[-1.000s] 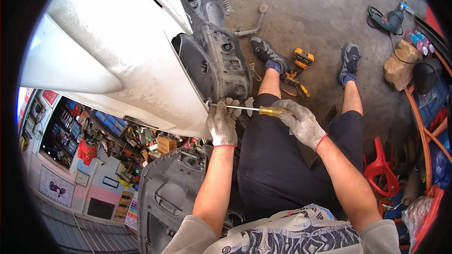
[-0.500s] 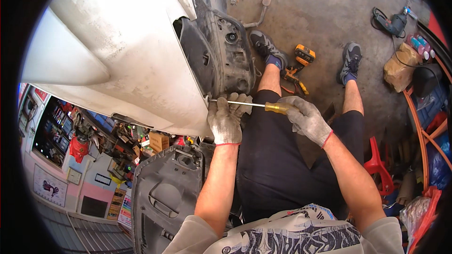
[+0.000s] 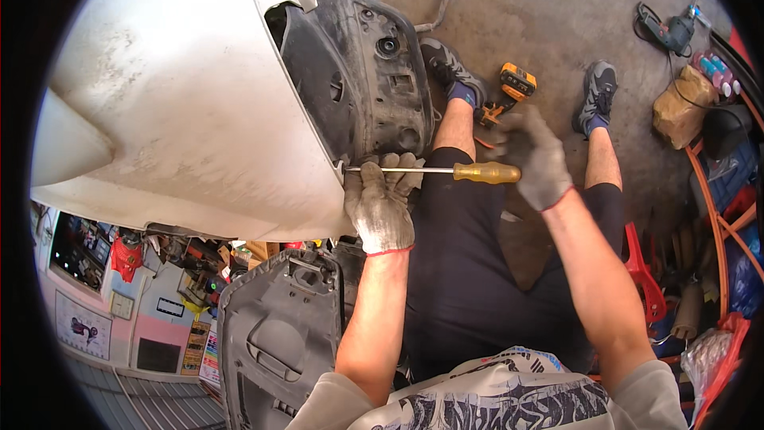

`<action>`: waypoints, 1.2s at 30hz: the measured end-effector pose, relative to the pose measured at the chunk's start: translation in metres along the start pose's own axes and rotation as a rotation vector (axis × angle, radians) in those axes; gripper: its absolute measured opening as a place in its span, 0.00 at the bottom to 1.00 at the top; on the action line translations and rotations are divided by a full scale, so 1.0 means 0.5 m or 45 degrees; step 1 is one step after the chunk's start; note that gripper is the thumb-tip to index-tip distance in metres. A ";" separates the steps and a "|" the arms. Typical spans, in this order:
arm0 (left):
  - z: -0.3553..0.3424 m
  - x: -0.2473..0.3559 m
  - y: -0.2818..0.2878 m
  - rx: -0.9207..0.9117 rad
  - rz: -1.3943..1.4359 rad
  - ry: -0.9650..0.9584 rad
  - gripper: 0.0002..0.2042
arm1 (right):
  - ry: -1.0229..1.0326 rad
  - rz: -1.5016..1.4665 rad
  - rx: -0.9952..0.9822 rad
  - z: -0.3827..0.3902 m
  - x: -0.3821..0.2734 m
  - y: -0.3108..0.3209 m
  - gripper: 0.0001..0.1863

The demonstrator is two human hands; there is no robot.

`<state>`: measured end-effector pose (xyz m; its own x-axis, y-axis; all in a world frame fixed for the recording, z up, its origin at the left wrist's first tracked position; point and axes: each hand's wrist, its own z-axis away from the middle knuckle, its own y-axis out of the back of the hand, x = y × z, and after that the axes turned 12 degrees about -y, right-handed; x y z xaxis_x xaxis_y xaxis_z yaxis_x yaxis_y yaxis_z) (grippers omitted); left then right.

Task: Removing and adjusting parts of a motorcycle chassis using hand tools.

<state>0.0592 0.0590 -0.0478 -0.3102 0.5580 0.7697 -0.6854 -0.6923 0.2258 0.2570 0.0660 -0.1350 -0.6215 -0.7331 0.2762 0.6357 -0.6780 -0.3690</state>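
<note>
A screwdriver (image 3: 487, 173) with a translucent yellow handle lies level, its metal shank pointing left to the edge of a large white body panel (image 3: 215, 111). My left hand (image 3: 380, 211), in a dirty pale work glove, steadies the shank near its tip, fingers closed about it at the panel's lower right corner. Just off the handle's end is my right hand (image 3: 545, 163), gloved too. Motion smears its fingers, so their pose is unclear. A dusty black plastic part (image 3: 390, 87) stands beyond my left hand, next to the panel. The screwdriver's tip contact is too small to make out.
A yellow-and-black cordless power tool (image 3: 517, 81) stands on the floor between my feet. A corded drill (image 3: 667, 32) and a brown lump (image 3: 682, 107) lie at far right. Near my left forearm is a black plastic cover (image 3: 282, 326); a red plastic piece (image 3: 643, 275) is right of my leg.
My right hand has come off the screwdriver's handle and shifted right and up, blurred. The left hand stays by the panel edge. The whole view has shifted slightly.
</note>
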 end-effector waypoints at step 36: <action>0.001 0.008 -0.004 -0.008 0.109 0.024 0.10 | 0.206 0.306 0.121 0.008 -0.005 0.114 0.16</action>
<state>0.0594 0.0625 -0.0448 -0.3801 0.5052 0.7748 -0.6599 -0.7351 0.1556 0.2964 0.0290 -0.1531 -0.5078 -0.8604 0.0436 0.8088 -0.4936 -0.3198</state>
